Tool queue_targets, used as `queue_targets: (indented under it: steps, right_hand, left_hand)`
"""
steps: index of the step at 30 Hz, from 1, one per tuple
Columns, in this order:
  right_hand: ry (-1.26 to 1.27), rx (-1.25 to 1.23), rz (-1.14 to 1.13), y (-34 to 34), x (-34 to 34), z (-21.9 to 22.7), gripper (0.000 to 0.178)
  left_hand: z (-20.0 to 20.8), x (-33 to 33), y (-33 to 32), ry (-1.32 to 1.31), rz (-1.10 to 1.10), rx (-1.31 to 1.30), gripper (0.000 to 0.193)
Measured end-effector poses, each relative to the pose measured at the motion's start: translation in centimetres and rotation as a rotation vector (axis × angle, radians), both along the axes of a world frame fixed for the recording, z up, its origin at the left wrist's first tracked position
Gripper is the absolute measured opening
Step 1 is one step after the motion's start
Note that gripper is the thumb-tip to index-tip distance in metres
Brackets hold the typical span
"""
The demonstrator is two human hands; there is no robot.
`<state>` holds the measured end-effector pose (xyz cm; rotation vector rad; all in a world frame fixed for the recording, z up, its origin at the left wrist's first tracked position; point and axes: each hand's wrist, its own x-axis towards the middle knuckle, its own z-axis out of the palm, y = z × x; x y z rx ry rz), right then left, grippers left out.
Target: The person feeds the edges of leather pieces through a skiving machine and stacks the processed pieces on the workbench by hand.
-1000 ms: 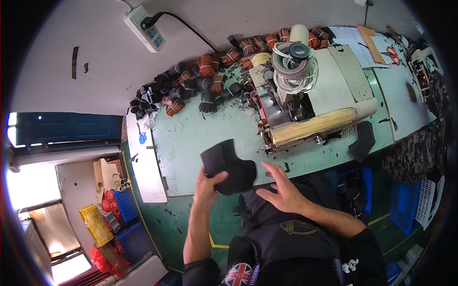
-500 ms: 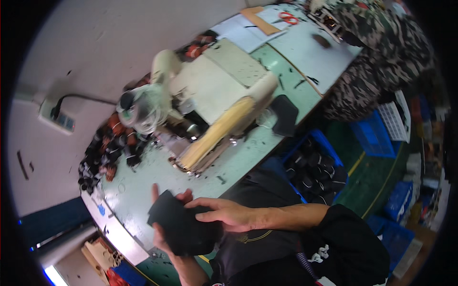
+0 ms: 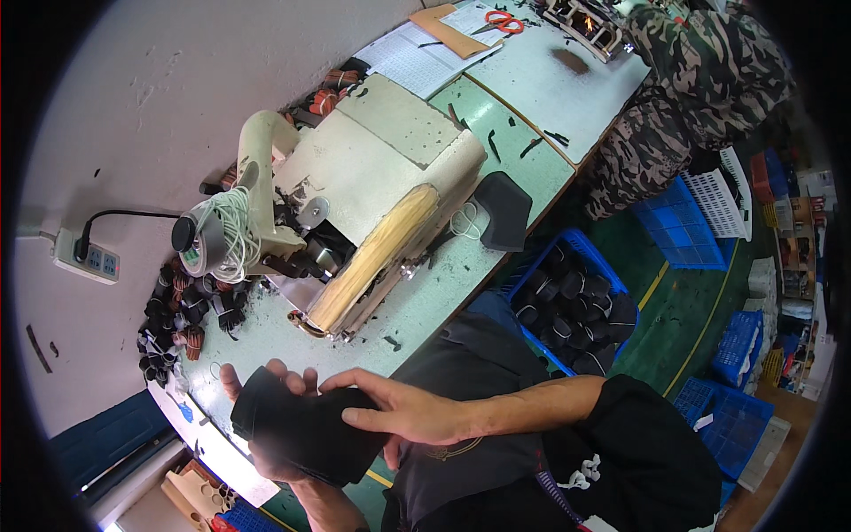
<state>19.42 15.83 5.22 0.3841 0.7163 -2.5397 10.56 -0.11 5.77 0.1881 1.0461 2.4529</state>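
Low in the head view, both hands hold a thin stack of black flat cut pieces (image 3: 310, 426) with layered edges. My left hand (image 3: 277, 463) supports it from below and the left, its fingertips showing past the upper edge. My right hand (image 3: 421, 410) pinches its right side, thumb on top and fingers along the far edge. A cream bench machine (image 3: 363, 168) with a yellow wooden strip (image 3: 372, 257) stands beyond them on the pale green table (image 3: 390, 341). On the table right of the machine lies a black angular piece (image 3: 505, 211), with a white elastic loop (image 3: 465, 222) beside it.
A blue crate (image 3: 523, 330) of banded black bundles stands beside my lap. Brown and black bundles (image 3: 182, 310) line the wall. Scissors (image 3: 503, 21) and papers (image 3: 399, 58) lie at the back. A person in camouflage (image 3: 700, 89) works at the far right.
My view has shifted, so the machine and table sit further left and higher. Both hands and the black stack appear further left, the stack still held.
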Motion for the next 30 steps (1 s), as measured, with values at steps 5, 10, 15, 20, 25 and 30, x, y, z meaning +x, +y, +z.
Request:
queue_targets:
  steps: [5,10,15,20,25,30]
  right_hand:
    - [0.061,0.160,-0.080,-0.6,-0.9,-1.5,0.044]
    - [0.008,0.143,-0.060,1.3,-2.4,-1.0,0.046]
    - [0.164,0.210,-0.088,1.5,-2.0,-0.9,0.050]
    - [0.100,0.345,-0.049,3.3,-2.1,-3.3,0.043]
    - [0.020,0.385,-0.084,4.3,-2.4,-4.4,0.039]
    - [-0.073,0.399,0.006,5.0,-3.7,-4.6,0.040]
  left_hand:
    - [-1.1,-0.7,0.5,0.063,-0.078,0.022,0.074]
    - [-1.6,-1.4,1.7,0.013,-0.066,0.056,0.061]
    - [-2.7,-3.0,1.2,-0.051,-0.193,0.153,0.045]
    - [-2.2,-6.2,0.3,-0.295,-0.375,-0.231,0.052]
    - [-1.6,-9.7,2.4,-0.154,-0.548,-0.653,0.057]
    - [-2.9,-11.4,2.1,0.050,-0.561,-1.051,0.046]
